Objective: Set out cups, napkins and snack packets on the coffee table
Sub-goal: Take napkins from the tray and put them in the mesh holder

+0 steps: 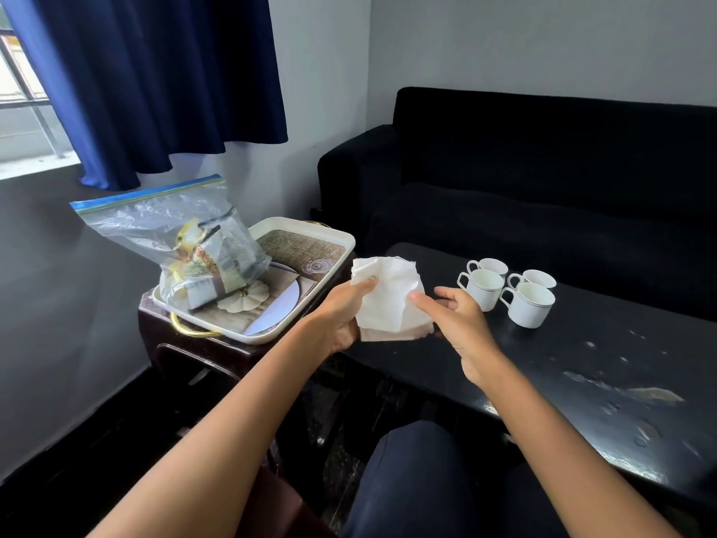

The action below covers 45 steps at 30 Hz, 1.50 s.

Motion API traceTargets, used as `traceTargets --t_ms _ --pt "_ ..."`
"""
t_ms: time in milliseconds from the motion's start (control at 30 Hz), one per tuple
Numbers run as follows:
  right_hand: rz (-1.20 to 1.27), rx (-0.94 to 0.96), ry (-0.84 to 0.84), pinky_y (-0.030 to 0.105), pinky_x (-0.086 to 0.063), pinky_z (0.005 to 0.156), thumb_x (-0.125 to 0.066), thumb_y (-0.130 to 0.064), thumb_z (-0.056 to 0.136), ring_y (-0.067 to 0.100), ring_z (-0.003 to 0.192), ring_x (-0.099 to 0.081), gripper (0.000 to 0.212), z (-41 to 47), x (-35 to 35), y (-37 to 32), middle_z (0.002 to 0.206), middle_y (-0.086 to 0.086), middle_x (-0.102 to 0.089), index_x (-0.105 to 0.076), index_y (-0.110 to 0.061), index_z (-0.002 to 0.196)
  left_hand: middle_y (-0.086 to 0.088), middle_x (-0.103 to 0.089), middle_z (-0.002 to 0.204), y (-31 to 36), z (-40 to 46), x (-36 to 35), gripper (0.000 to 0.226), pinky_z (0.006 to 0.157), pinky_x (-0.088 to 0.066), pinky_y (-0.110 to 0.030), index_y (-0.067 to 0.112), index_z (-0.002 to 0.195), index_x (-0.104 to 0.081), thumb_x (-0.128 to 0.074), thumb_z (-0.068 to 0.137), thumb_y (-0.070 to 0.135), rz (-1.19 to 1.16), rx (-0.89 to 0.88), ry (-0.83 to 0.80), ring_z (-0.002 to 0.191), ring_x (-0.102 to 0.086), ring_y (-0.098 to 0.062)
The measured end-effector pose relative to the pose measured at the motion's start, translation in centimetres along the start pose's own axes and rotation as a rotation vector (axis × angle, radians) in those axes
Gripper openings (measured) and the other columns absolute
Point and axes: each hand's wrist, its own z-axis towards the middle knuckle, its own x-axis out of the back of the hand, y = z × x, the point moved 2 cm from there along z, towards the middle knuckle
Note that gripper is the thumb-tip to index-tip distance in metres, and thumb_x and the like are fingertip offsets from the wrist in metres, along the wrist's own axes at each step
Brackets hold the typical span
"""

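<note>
The left hand [341,312] pinches a stack of white napkins [388,297] above the dark table's [582,363] near-left corner; the right hand [461,316] pinches its right edge. Four white cups [508,289] cluster just right; a zip bag of snack packets [194,250] sits on the tray [333,242] left.

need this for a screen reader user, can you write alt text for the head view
A person's left hand and right hand hold a stack of white napkins above a black coffee table, where four white cups stand clustered. To the left, a tray on a side table holds a clear zip bag of snack packets.
</note>
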Motion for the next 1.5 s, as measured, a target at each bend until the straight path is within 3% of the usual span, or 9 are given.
traceTargets --t_ms 67,233,300,433,567,733,1100,1367,1500 --pt "-0.014 -0.077 -0.096 0.032 -0.048 0.090 -0.068 -0.056 0.073 0.014 0.107 -0.057 0.075 -0.3 -0.4 -0.2 0.118 -0.003 -0.056 -0.041 -0.021 0.133 -0.009 -0.068 0.106 0.0 -0.1 -0.1 0.018 0.088 -0.052 -0.042 0.014 0.104 -0.061 -0.046 0.100 0.023 0.026 0.000 -0.012 0.097 -0.065 -0.024" --pt "0.071 -0.059 -0.225 0.034 -0.051 0.087 -0.060 -0.062 0.075 0.014 0.097 -0.065 0.043 -0.8 -1.3 -1.4 0.102 -0.005 -0.070 -0.065 -0.030 0.103 -0.014 -0.067 0.114 0.1 -0.3 0.0 0.022 0.085 -0.053 -0.037 0.011 0.112 -0.061 -0.048 0.099 0.023 0.088 -0.021 0.001 0.105 -0.063 -0.028" --pt "0.039 -0.096 -0.183 0.033 -0.051 0.086 -0.067 -0.052 0.075 0.016 0.102 -0.061 0.058 -0.8 -1.5 -1.6 0.113 -0.001 -0.064 -0.053 -0.019 0.121 -0.011 -0.070 0.107 0.2 -0.5 0.0 0.017 0.086 -0.053 -0.038 0.014 0.102 -0.064 -0.050 0.098 0.024 0.119 -0.032 -0.001 0.097 -0.066 -0.026" --pt "0.033 -0.132 -0.124 0.022 -0.044 0.059 -0.069 -0.017 0.080 0.016 0.088 -0.064 0.040 -0.9 -1.6 -1.6 0.105 0.005 -0.067 -0.056 -0.010 0.117 0.000 -0.076 0.082 0.6 -0.8 0.2 0.013 0.068 -0.057 -0.034 0.019 0.096 -0.065 -0.052 0.097 0.024 0.129 -0.026 -0.045 0.079 -0.071 -0.018" --pt "0.071 -0.066 -0.120 0.017 -0.046 0.053 -0.069 -0.006 0.079 0.014 0.079 -0.066 0.018 -1.5 -0.4 -1.4 0.093 0.005 -0.070 -0.063 -0.015 0.093 -0.001 -0.076 0.092 1.0 -1.7 -0.6 0.014 0.065 -0.058 -0.033 0.023 0.102 -0.065 -0.052 0.096 0.022 0.124 -0.040 -0.163 0.083 -0.073 -0.018" --pt "0.102 0.043 -0.062 0.014 -0.046 0.046 -0.069 0.002 0.076 0.015 0.079 -0.066 0.027 -2.0 1.8 -1.5 0.093 0.003 -0.069 -0.058 -0.021 0.086 -0.004 -0.072 0.103 1.7 -2.4 -2.2 0.022 0.063 -0.058 -0.033 0.024 0.113 -0.064 -0.051 0.095 0.021 0.107 -0.052 -0.216 0.086 -0.071 -0.018" --pt "-0.092 0.194 0.097 0.038 -0.053 0.067 -0.064 0.001 0.076 0.024 0.086 -0.062 0.024 -2.9 9.7 -1.4 0.092 0.007 -0.064 -0.059 -0.011 0.096 -0.002 -0.076 0.084 -0.1 -3.2 -8.2 0.021 0.053 -0.055 -0.024 0.011 0.102 -0.069 -0.060 0.087 -0.001 0.231 -0.056 -0.044 0.069 -0.073 -0.012" --pt "-0.342 0.299 0.304 0.022 -0.042 0.051 -0.059 -0.005 0.079 0.008 0.071 -0.055 0.027 -4.3 16.0 -1.3 0.086 -0.005 -0.059 -0.056 -0.016 0.103 -0.003 -0.075 0.084 -2.1 -4.3 -17.5 0.022 0.051 -0.054 -0.022 0.011 0.102 -0.068 -0.060 0.087 -0.002 0.305 -0.221 -0.100 0.067 -0.072 -0.010" --pt "-0.296 0.283 0.370 0.032 -0.049 0.065 -0.059 -0.014 0.082 0.011 0.076 -0.060 0.020 -5.1 20.1 -1.4 0.083 -0.008 -0.062 -0.057 -0.018 0.102 -0.005 -0.073 0.091 -3.3 -4.7 -22.6 0.025 0.061 -0.061 -0.030 0.009 0.105 -0.066 -0.056 0.087 -0.005 0.341 -0.281 -0.125 0.076 -0.072 -0.017"
